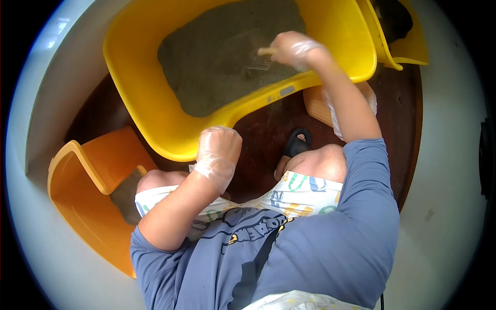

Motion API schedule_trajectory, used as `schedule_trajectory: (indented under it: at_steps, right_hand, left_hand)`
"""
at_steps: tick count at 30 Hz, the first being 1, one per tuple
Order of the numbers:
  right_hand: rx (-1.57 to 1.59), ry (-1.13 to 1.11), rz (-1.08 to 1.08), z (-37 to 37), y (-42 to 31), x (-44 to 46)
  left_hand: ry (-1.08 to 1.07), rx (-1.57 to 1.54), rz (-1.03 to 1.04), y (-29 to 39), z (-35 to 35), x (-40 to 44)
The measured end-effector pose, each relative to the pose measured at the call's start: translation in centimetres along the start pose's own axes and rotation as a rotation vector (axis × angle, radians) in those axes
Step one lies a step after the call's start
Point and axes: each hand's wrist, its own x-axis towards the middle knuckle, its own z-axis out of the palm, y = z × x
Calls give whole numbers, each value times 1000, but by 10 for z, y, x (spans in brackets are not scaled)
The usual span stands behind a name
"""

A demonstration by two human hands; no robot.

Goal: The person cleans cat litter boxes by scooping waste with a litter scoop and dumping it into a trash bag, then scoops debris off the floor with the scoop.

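My right hand (292, 49), in a clear plastic glove, is closed round the pale handle of a litter scoop (265, 51). The scoop's slotted head rests on grey litter (217, 57) inside a large yellow litter box (139, 103). My left hand (219, 144), gloved as well, is curled at the near rim of that box and seems to grip it. Its fingertips are hidden from view.
At the left stands an orange litter box (82, 206) with grey litter in it. A yellow container (413, 49) with a dark shape (392, 19) inside is at upper right. An orange tub with a plastic liner (318, 106) sits under my right arm. Dark red floor (258, 144) lies between my legs.
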Motion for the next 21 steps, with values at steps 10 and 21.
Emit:
schedule_trajectory:
  at_steps: [10,21]
  right_hand:
    - [515,-32,494,36,115,42]
    - [350,79,517,103,173,148]
  left_hand:
    - [-22,14,-10,3,2,4]
    - [-64,10,36,2,-1,-8]
